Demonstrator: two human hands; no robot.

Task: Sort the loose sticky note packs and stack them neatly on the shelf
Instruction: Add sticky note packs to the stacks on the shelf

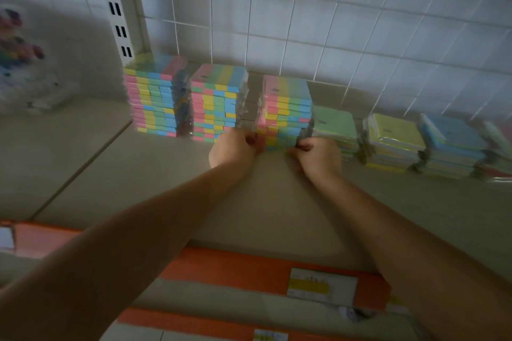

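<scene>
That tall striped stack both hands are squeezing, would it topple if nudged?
Probably. The striped stack is tall and narrow, built of many separate packs whose edges already sit unevenly. The glossy wrap likely lets packs slide. The left hand and right hand brace its base from both sides.

The sticky note packs (pixel 286 111) you are stacking are pastel paper sealed in glossy clear plastic wrap that crinkles and catches light at the edges. Under them your shelf (pixel 166 174) looks like smooth, matt beige board. Behind it, the wire grid (pixel 304 44) and slotted upright (pixel 115 5) appear to be white-coated metal. The orange shelf edge strip (pixel 249 268) looks like smooth plastic with a paper price label (pixel 322 286).
</scene>
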